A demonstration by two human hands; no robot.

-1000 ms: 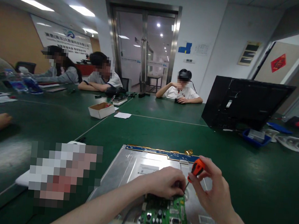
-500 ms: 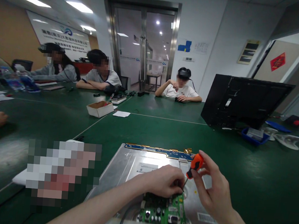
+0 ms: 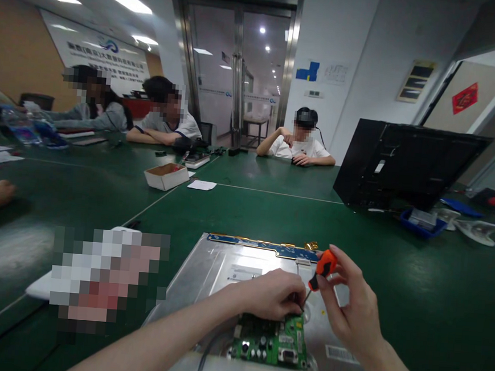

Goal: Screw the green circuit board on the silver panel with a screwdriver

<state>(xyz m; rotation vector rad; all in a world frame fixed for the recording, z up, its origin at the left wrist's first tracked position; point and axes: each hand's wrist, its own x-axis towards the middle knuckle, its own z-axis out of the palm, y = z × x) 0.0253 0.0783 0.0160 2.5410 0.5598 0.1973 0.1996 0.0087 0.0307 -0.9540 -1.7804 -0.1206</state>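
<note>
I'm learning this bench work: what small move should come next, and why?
Probably gently check the seating of the screwdriver with the right hand: its shaft slants toward a far corner of the green circuit board, beside the left hand, and what its tip meets is hidden.

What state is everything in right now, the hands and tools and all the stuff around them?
Right hand: gripping the screwdriver
Orange screwdriver: slanted, tip down
Left hand: fingers curled near the screwdriver's tip
Green circuit board: exposed, partly hidden by the left hand
Metal panel: lying on the table
White box: open
Ceiling lights: lit
</note>
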